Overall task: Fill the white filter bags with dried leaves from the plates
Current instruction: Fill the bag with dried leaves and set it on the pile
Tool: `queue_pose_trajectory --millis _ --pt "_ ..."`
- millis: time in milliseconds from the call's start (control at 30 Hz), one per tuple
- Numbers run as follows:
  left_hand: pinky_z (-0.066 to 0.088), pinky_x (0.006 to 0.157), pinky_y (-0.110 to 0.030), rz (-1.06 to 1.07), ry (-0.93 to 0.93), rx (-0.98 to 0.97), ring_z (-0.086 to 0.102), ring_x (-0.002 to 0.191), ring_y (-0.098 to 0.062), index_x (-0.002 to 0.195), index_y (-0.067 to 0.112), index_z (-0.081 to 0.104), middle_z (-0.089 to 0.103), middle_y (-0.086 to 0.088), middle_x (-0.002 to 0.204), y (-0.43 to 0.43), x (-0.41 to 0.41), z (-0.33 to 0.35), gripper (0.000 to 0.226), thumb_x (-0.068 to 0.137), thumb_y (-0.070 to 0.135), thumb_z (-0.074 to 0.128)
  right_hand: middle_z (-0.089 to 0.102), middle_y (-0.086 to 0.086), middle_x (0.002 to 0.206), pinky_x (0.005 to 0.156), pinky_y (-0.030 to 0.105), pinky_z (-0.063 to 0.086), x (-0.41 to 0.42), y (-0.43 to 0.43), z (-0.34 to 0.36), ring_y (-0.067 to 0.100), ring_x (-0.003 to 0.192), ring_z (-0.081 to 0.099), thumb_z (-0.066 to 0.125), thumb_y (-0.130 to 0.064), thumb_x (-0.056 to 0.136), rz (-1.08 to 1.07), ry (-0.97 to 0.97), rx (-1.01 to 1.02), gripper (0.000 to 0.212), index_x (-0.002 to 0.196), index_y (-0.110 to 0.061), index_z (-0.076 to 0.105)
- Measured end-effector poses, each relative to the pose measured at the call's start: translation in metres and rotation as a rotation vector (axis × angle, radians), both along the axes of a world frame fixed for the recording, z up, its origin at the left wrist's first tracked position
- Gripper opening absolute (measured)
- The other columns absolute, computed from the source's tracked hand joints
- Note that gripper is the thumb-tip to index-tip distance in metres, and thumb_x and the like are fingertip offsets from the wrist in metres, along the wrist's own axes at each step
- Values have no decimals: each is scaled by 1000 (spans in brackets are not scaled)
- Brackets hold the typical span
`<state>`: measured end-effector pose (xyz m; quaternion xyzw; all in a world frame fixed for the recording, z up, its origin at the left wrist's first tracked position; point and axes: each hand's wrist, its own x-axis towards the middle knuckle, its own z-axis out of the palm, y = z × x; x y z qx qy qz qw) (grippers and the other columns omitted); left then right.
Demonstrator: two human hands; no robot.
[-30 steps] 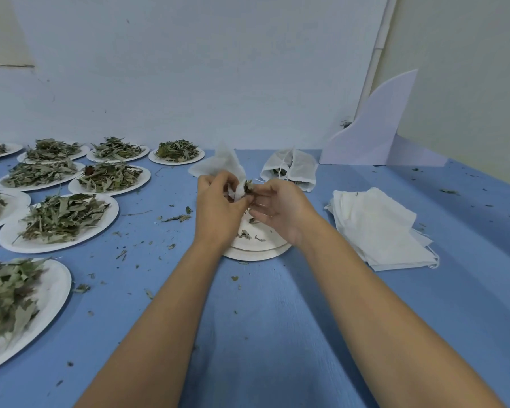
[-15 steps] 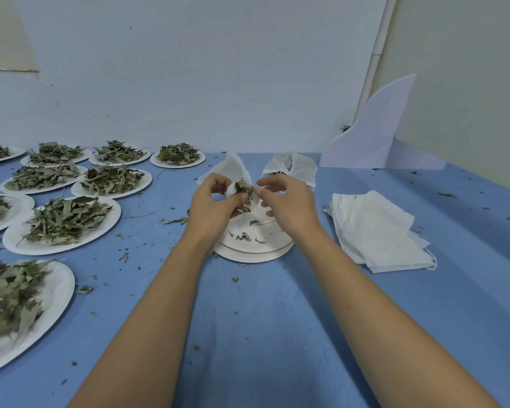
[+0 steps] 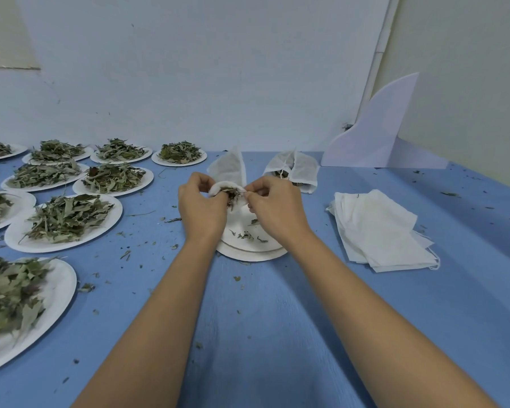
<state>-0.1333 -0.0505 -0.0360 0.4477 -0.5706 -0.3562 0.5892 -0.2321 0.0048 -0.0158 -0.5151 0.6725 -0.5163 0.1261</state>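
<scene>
While both hands work above the middle of the blue table (image 3: 277, 319), the bag (image 3: 228, 170) is stretched between them, mouth toward the camera. The left hand (image 3: 202, 207) is clamped on the bag's left rim with its fingers curled in. The right hand (image 3: 273, 206) pinches the right rim, thumb and fingertip tight on the cloth. Leaves (image 3: 233, 194) show in the opening, a dark tuft hanging out at the near side, and the bag's far end sticks up behind the knuckles.

Right under the hands is a short stack of plates (image 3: 253, 251) with only a few scraps on top. Behind the right hand a filled bag (image 3: 295, 169) lies on the table, drawstring showing. Off to the right sits a pile of flat empty bags (image 3: 377, 228). Over on the left are rows of heaped plates (image 3: 68, 219), well apart from the hands, and crumbs of leaf are scattered across the cloth. A white board (image 3: 374, 136) leans in the far right corner.
</scene>
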Motion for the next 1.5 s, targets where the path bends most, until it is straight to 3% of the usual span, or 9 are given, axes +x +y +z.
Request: queue_pose_trajectory --millis 300,400,533,767,967,1167,1267,1433,1500 --pt "58 66 -23 -348 128 224 66 78 -16 85 15 57 63 -4 93 2 -6 1 14 85 1 62 65 -2 70 80 40 57 -14 2 -4 20 76 70 63 -9 87 -91 -223 -45 10 79 -15 65" --pt "59 65 -25 -476 282 355 66 77 -18 88 9 55 64 -11 94 2 -5 5 7 90 3 54 66 1 75 80 40 57 -16 2 -4 21 79 69 62 -6 86 -100 -217 -42 15 77 -16 64" --pt "56 58 -22 -401 218 318 67 77 -14 84 14 51 63 -8 93 3 -9 2 21 87 26 68 65 -1 79 84 41 54 -15 3 -5 23 84 68 61 -7 86 -42 -87 -18 17 76 -21 62" --pt "56 72 -32 -380 177 314 62 77 -16 80 17 48 59 -3 89 2 -8 -2 25 83 3 69 65 -5 69 81 39 57 -13 2 -4 12 68 67 65 -8 85 -28 -242 -38 13 76 -18 65" --pt "54 76 -42 -184 88 230 60 79 -23 75 19 47 58 -4 84 2 -10 -1 25 81 3 65 66 -3 69 81 38 57 -11 3 -4 9 63 64 65 -8 84 42 -277 -17 15 74 -18 65" --pt "58 66 -26 -572 345 465 64 86 -23 89 9 49 60 -14 101 7 -7 10 12 88 2 58 65 -4 67 72 25 57 -22 3 -4 9 64 65 62 -5 86 -44 -337 -69 24 70 -23 62" --pt "59 74 -27 -563 208 363 65 86 -21 91 11 51 59 -12 112 7 -5 7 23 82 -1 68 66 -1 70 65 18 55 -25 3 -3 4 57 63 61 -2 86 -21 -412 -62 21 73 -19 64" --pt "55 81 -40 -293 -33 146 63 88 -23 81 20 48 56 6 91 5 -3 0 29 77 11 76 64 2 70 70 26 55 -15 3 -1 11 59 61 60 1 85 102 -364 1 18 75 -14 62" --pt "50 73 -29 -203 -71 70 59 81 -19 75 22 46 56 7 83 3 -2 -2 30 76 14 75 62 1 67 67 28 52 -11 4 1 12 57 58 60 3 84 158 -327 24 17 75 -12 61"
